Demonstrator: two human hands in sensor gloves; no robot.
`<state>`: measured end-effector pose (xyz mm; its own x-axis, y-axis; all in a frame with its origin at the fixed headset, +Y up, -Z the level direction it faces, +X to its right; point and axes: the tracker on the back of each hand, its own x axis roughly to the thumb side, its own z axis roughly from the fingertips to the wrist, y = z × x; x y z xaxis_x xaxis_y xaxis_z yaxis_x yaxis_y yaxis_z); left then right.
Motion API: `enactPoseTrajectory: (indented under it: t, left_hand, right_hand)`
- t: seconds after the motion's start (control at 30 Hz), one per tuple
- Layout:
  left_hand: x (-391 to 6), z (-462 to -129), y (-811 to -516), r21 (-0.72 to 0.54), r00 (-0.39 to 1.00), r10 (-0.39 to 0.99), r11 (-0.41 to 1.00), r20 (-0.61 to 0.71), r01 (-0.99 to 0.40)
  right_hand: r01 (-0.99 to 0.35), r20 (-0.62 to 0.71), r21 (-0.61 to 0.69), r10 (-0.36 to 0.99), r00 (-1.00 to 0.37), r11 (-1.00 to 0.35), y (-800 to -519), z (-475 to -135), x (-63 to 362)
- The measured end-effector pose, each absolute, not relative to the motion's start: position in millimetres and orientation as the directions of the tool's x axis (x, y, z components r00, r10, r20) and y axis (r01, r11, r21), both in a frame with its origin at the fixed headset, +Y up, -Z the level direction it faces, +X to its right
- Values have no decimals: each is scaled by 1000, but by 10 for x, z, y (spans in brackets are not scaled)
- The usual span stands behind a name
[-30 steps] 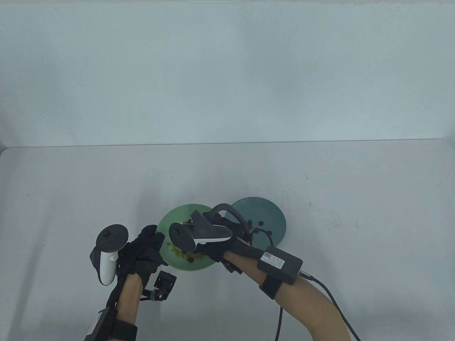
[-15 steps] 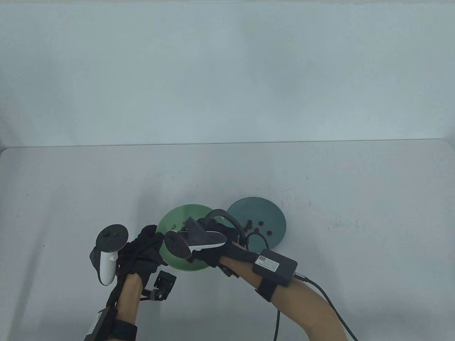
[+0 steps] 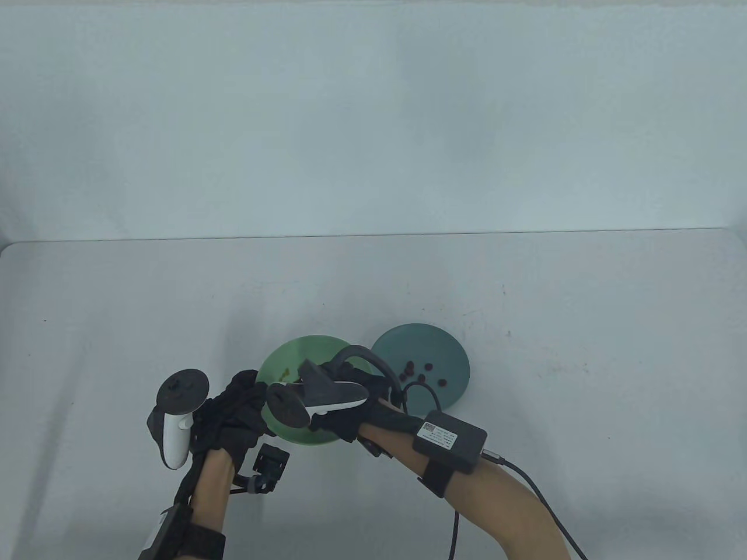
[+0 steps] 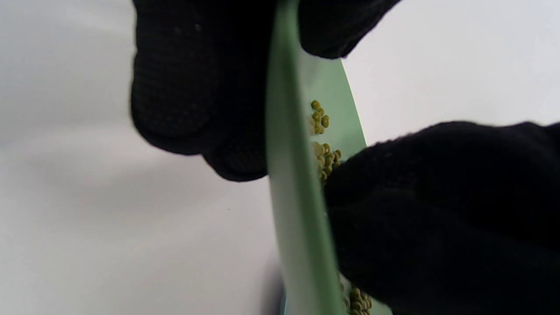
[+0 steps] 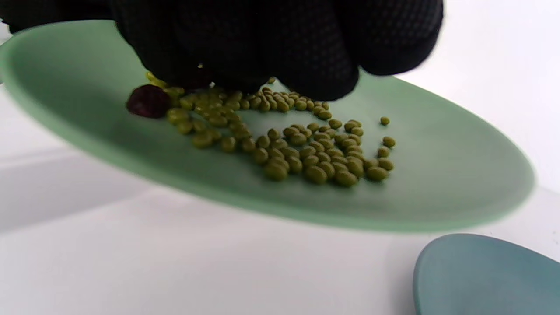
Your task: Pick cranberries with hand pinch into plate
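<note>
Two plates on the white table [image 3: 525, 326], and both hands are busy at the light green one. Going from the left: the left hand [image 3: 230, 411] grips the light green plate [image 3: 303, 350] by its near-left rim. In the left wrist view you can see the rim edge-on [image 4: 288, 197] with the gloved fingers [image 4: 192, 87] curled on one side of it and the thumb on the other, so it's a proper hold on the rim.

Just right of that grip, the right hand [image 3: 344, 408] is down inside the same plate, fingertips [image 5: 280, 52] bunched together and pressed right onto the pile of small green beans [image 5: 306, 148]. One cranberry [image 5: 148, 100], dark red, sits just beside those fingertips, touching the edge of the bean pile. There's a hint of dark red tucked under the fingertips too, but I honestly can't tell if anything is actually pinched there, it's too shadowed.

Further right of the working hand, the blue-green plate [image 3: 449, 350] sits just beside the green one, with a handful of cranberries [image 3: 423, 370] already lying in it, clustered on the side nearest the right wrist.
</note>
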<state>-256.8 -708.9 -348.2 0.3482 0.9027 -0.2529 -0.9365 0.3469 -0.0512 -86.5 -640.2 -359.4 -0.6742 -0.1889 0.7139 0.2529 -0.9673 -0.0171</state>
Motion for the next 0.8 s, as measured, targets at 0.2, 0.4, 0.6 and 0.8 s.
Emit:
enactPoseTrajectory:
  t: [0.2,0.4,0.6,0.8]
  left_hand:
    - [-2563,-3482,-7084,-51,344,906,343,-248,-938]
    - [-2568,-3481,-7085,-46,345,906,344,-247,-938]
    - [-2567,-3480,-7084,-42,344,906,345,-245,-938]
    - [-2572,-3479,-7085,-40,351,904,352,-245,-935]
  right_hand:
    - [241,717,63,-124,-686,-969,-6387,-3656,-861]
    - [206,718,115,-62,-693,-972,-6397,-3680,-874]
    - [195,721,140,-35,-692,-971,-6400,-3677,-886]
    - [173,724,140,-18,-690,-975,-6413,-3680,-888]
